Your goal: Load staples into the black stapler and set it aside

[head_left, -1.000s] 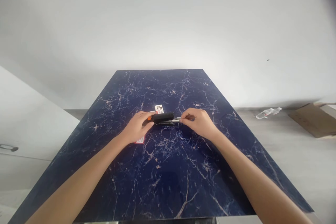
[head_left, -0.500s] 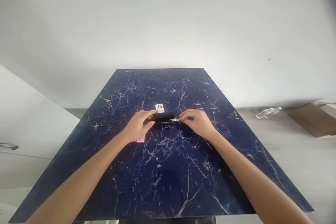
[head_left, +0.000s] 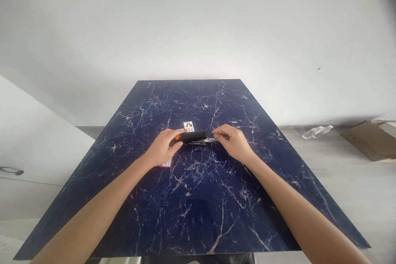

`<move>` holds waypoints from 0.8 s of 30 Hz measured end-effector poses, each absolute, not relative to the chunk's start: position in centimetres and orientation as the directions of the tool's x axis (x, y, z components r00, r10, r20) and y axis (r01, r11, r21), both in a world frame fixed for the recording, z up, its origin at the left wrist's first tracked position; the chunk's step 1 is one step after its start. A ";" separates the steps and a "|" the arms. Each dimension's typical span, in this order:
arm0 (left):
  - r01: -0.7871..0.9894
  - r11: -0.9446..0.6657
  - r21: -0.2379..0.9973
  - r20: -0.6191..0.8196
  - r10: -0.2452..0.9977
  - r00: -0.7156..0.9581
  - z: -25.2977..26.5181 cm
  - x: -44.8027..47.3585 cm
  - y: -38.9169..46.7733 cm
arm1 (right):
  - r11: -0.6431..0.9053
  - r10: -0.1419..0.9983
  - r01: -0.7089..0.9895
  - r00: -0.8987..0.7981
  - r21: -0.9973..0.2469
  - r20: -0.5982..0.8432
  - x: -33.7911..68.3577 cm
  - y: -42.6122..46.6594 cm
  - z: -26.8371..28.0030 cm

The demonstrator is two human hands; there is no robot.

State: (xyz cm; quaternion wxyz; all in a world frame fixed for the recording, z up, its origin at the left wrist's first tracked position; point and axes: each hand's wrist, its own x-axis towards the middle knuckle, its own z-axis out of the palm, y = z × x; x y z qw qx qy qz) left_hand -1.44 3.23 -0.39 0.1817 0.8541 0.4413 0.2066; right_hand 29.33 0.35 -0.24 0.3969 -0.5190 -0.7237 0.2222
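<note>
Lengthwise, a slim metal strip (head_left: 211, 140) juts from the long black stapler (head_left: 194, 135).

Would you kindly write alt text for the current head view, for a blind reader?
The left hand holds a black stapler at a blue marbled table, with the right hand at the metal piece jutting from it. A cardboard box lies on the floor.

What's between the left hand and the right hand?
In the head view: the stapler, held by the left hand, and a metal strip jutting from it toward the right hand.
</note>
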 end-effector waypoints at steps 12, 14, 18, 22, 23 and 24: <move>0.689 -0.530 0.494 0.167 0.836 0.523 -0.3 -1.4 3.2 | 0.502 0.864 0.705 -0.387 -0.501 0.321 29.9 0.0 0.5; 0.689 -0.534 0.490 0.170 0.834 0.526 -0.3 -1.4 3.2 | 0.497 0.867 0.704 -0.380 -0.507 0.323 29.7 -0.1 0.5; 0.683 -0.545 0.486 0.184 0.828 0.530 -0.3 -1.4 3.2 | 0.392 0.920 0.710 -0.281 -0.585 0.274 29.3 -0.3 0.8; 0.677 -0.551 0.488 0.195 0.825 0.530 -0.3 -1.4 3.3 | 0.242 0.964 0.634 -0.073 -0.735 0.255 29.5 -0.1 0.9; 0.677 -0.550 0.489 0.197 0.825 0.529 -0.3 -1.4 3.3 | 0.206 0.970 0.580 -0.017 -0.788 0.241 29.7 0.1 0.9; 0.677 -0.550 0.489 0.198 0.826 0.528 -0.3 -1.4 3.2 | 0.172 0.976 0.510 0.027 -0.843 0.216 29.9 0.3 0.7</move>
